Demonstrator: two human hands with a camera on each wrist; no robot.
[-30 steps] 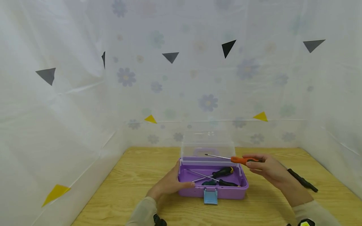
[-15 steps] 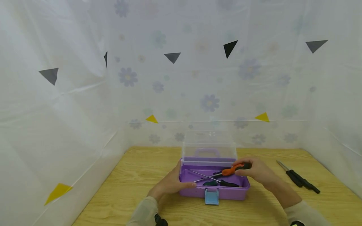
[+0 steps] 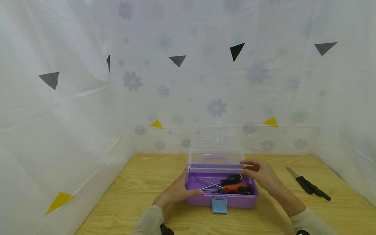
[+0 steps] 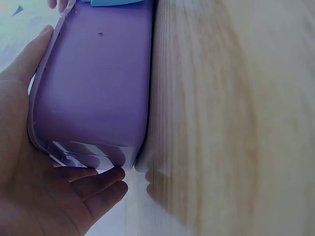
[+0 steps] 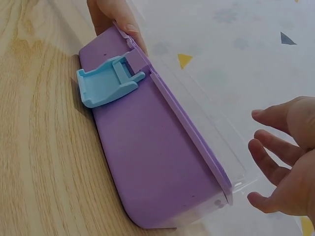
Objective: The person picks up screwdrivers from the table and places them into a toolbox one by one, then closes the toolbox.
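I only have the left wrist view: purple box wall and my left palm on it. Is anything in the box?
Observer: Yes. An orange-handled screwdriver lies inside the box, beside a black-handled one.
Operator: Is the lid up?
Observer: Yes, the clear lid stands upright at the back.
Operator: Where is my right hand?
Observer: The right hand hovers over the box's right end, fingers spread, holding nothing.
Operator: Anything left on the table?
Observer: One black screwdriver, far right.

Bright, even, diffuse light fills the white-curtained booth, casting only faint shadows beside the purple box (image 3: 221,199). The left wrist view blurs the wooden table (image 4: 236,118); the head view bends slightly at its edges.
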